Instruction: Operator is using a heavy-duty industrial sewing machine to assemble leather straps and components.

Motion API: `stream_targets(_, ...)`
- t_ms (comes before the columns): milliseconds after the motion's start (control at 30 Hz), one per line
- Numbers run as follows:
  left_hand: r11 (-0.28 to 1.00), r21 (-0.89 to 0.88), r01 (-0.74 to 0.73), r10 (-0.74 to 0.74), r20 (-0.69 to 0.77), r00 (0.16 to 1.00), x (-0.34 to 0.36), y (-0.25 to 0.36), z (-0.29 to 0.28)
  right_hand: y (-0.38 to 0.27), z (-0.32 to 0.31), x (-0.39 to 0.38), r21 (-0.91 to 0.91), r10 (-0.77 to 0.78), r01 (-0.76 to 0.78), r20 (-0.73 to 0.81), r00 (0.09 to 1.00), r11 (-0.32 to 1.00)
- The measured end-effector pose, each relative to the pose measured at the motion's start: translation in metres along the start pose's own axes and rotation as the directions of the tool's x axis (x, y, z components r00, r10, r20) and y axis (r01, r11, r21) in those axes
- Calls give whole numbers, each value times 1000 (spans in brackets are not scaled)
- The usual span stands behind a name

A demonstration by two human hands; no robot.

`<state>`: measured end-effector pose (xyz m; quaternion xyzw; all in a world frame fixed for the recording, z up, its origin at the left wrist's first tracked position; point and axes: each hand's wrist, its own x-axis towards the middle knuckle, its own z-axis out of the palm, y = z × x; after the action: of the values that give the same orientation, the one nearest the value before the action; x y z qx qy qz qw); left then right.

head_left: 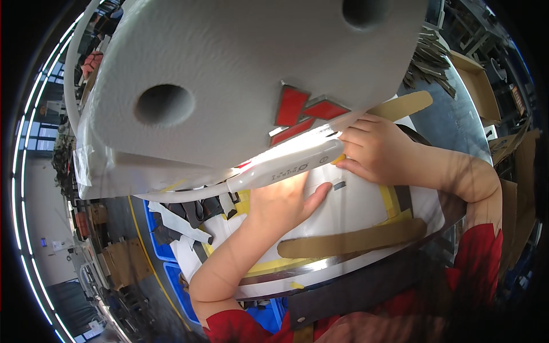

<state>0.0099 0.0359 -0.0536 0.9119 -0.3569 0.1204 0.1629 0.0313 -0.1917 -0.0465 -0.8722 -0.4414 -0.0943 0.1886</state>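
Note:
A large light-grey machine head (246, 68), apparently a sewing machine, hides much of the work area. Below it a slim white lamp (291, 166) glows. My left hand (280, 200) lies under the lamp on the white work surface (354, 206); its thumb is spread and its fingertips are hidden. At the right end of the lamp, my right hand (372, 146) is closed, thumb near curled fingers, with a small yellow bit (339, 159) showing beside them. What it grips is unclear. A tan strip (406, 106) extends behind that hand; another tan strip (351, 240) lies nearer me.
Dark and grey scraps (194, 211) lie left of my left hand. Blue bins (177, 286) stand below the table at the left. Many dark strips (432, 63) lie on the far right, near an open cardboard box (474, 86). Yellow tape (392, 203) edges the surface.

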Motion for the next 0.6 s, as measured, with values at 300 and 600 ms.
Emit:
stream_targets(300,1000,22,-3,3,-23,1000,2,3,1,1,-2,1,-15,-19,19,-15,1000,1000)
stream_targets(600,999,-7,40,-40,-40,998,1,-1,4,4,-1,4,-37,-19,19,6,1000,999)
